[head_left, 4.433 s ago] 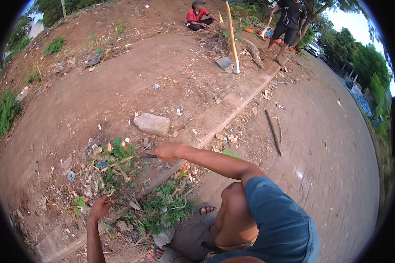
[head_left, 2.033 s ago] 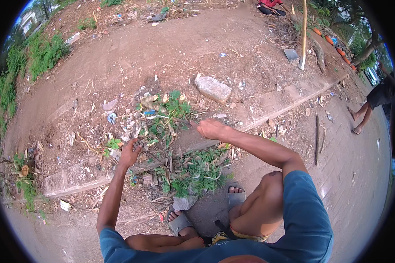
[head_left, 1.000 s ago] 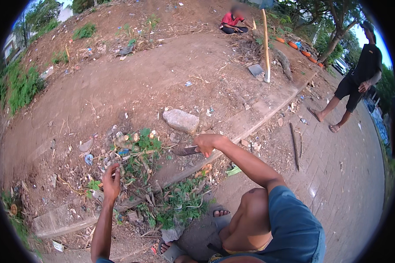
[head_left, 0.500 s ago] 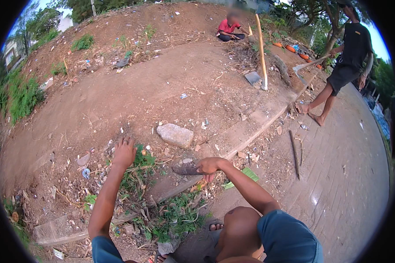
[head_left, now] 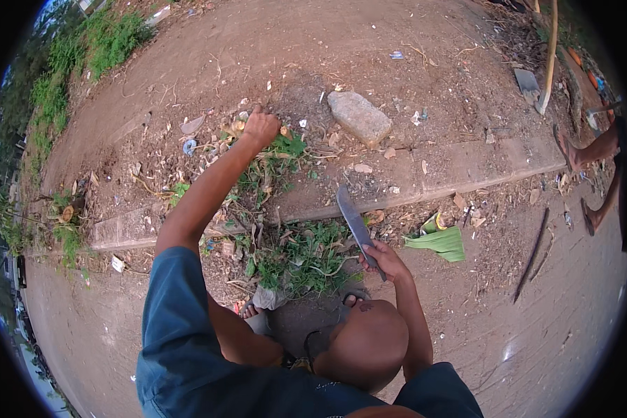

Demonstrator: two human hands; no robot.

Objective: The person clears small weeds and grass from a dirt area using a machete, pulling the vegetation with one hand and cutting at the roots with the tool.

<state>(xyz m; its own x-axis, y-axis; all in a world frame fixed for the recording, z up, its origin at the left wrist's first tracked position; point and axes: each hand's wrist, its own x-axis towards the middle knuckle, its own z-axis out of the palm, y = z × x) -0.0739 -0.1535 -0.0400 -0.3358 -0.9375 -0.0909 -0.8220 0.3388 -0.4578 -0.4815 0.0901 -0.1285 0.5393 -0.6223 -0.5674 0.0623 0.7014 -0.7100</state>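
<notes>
Right grip point(head_left: 387, 262) held my knife point(head_left: 355, 220) near the curb's point(head_left: 460, 174) edge. Left grip point(head_left: 262, 128) was by cut stubs point(head_left: 284, 131), closure unclear.

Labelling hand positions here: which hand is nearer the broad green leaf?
The right hand: holding the knife, it is just left of the broad green leaf. The left hand is farther away, beyond and left, by the cut stems.

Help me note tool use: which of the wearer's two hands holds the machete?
The right hand, beyond the right knee, grips the machete. The left hand, stretched farther out by the cut stubs, shows no tool.
</notes>
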